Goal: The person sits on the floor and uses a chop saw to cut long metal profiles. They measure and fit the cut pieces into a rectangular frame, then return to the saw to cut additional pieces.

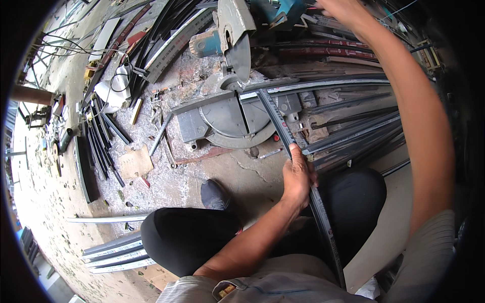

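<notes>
My left hand [297,179] is closed round a long dark metal profile [275,117], which slants from the saw past my right knee. The profile's far end lies over the base of a mitre saw [212,118]. Beneath that end, another long dark profile with a pale strip [328,86] runs to the right along the fence. The saw's head is raised, with its grey guard and blade [239,58] above the slot. My right hand [336,6] reaches up to the top edge, just right of the saw's teal handle part [285,12]; its fingers are cut off and blurred.
Bundles of long profiles [358,132] lie on the right. Short dark offcuts [101,134] and a cardboard piece [136,162] lie at left on the shaving-strewn floor. A marker-like stick [270,153] is before the saw. Profiles [118,255] extend beside my left knee. Cables [76,48] hang at upper left.
</notes>
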`<state>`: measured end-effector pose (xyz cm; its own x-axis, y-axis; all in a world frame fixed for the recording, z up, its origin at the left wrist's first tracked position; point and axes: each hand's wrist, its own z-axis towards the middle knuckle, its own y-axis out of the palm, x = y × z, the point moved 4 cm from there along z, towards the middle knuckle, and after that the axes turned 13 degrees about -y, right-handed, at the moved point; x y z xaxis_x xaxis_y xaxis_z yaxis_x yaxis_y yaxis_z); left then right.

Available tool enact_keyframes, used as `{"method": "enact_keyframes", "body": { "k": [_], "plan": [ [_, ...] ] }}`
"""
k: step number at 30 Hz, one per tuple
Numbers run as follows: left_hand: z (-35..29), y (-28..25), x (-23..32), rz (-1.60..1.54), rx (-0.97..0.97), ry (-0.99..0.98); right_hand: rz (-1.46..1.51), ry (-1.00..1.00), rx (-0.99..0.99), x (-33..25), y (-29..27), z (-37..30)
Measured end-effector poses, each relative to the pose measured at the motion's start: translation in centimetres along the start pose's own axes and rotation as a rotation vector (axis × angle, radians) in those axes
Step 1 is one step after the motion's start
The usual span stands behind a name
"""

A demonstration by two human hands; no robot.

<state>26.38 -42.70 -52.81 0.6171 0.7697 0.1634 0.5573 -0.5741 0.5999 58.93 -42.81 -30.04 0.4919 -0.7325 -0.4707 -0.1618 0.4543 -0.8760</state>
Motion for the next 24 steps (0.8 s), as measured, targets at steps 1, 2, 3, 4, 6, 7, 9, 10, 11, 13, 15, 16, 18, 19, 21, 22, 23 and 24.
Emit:
{"method": "enact_keyframes", "body": {
  "k": [1,2,3,4,6,7,9,10,11,13,15,16,18,19,21,22,23,24],
  "plan": [
    [0.0,0.1,-0.2,-0.007,-0.002,-0.019,0.04,-0.014,0.049,1.5,1.4,2.2],
    [0.1,-0.1,0.0,-0.019,-0.015,-0.013,0.09,-0.04,0.093,2.0,3.0,4.4],
    [-0.2,0.4,-0.7,-0.01,-0.041,-0.05,-0.051,0.015,0.126,2.7,2.6,4.8],
    [-0.1,0.3,-0.3,-0.017,-0.033,-0.046,-0.151,0.035,0.147,2.5,3.8,6.2],
    [-0.3,0.2,0.9,-0.031,0.006,-0.042,-0.186,0.103,0.13,1.3,6.0,7.9],
    [-0.4,0.1,1.2,-0.041,0.009,-0.038,-0.13,0.153,0.095,0.0,6.0,8.3],
    [-0.4,0.2,1.6,-0.058,0.006,-0.038,0.024,0.181,0.02,-1.1,5.9,8.6],
    [-0.7,0.3,1.6,-0.051,0.019,-0.038,0.122,0.158,-0.021,-1.3,5.8,8.6],
    [-1.0,0.3,1.7,-0.045,0.031,-0.037,0.194,0.128,-0.04,-1.1,6.0,8.9],
    [-1.1,0.2,1.5,-0.036,0.037,-0.052,0.258,0.095,-0.033,-0.3,6.2,9.0],
    [-1.0,-0.2,1.1,-0.035,0.036,-0.077,0.304,0.073,-0.023,0.3,6.5,9.2],
    [-1.0,-0.2,1.0,-0.022,0.042,-0.082,0.32,0.066,-0.017,0.6,6.7,9.2],
    [-1.2,-0.3,1.0,0.003,0.055,-0.09,0.346,0.053,-0.007,1.0,6.8,9.2],
    [-1.2,-0.3,1.1,-0.001,0.064,-0.099,0.356,0.048,-0.004,1.2,6.9,9.1],
    [-1.4,-0.4,1.3,-0.005,0.08,-0.116,0.37,0.039,0.0,1.3,7.1,9.1],
    [-1.4,-0.4,1.3,-0.009,0.081,-0.113,0.378,0.034,0.002,1.3,7.2,9.2],
    [-1.3,-0.5,1.3,-0.013,0.082,-0.11,0.384,0.029,0.004,1.2,7.3,9.3],
    [-1.2,-0.6,1.3,-0.016,0.083,-0.109,0.392,0.027,0.006,1.2,7.3,9.3]
  ]
}}
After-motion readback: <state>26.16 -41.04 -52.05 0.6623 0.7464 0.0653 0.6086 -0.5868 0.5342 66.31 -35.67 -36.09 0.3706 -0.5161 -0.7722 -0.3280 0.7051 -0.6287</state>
